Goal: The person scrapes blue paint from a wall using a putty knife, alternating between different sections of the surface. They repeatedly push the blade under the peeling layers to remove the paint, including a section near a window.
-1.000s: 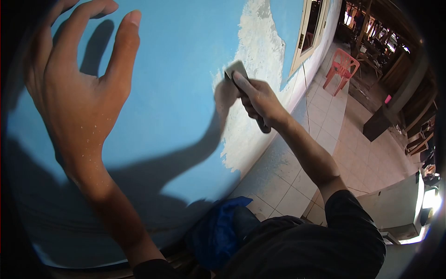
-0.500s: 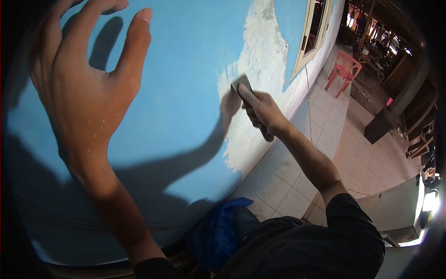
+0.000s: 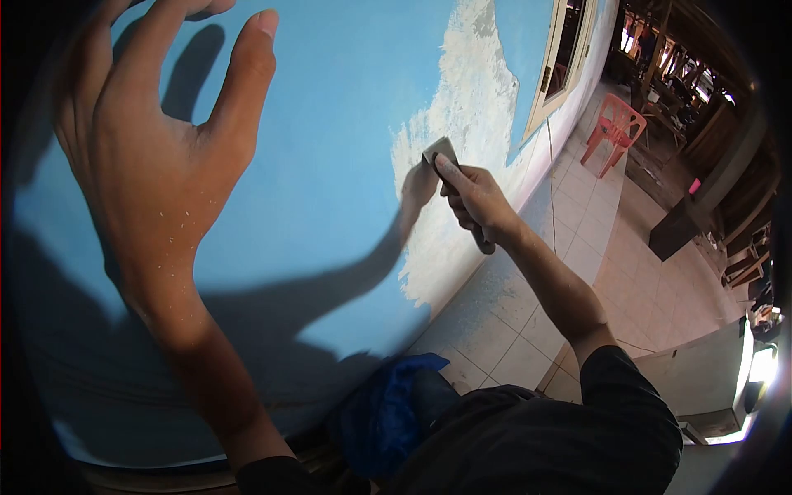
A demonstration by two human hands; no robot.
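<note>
My right hand is wrapped round the handle of a paint scraper, thumb pressed along its top. The flat metal blade is right at the blue wall, over a whitish patch where the blue paint is gone. That patch has ragged edges and runs from the top of the wall down toward the floor. At the left, my left hand is open with fingers spread, close against the blue paint and holding nothing. Pale flecks dot its wrist. Shadows of both arms fall across the wall.
A cream window frame is set in the wall beyond the patch, with a thin cable below it. Blue flakes litter the tiled floor. Farther off stand a red plastic chair and a dark post base. Blue cloth lies near my body.
My right hand and the scraper have shifted slightly right and down in view. The left hand keeps its spread pose, and the whole view has moved a little.
</note>
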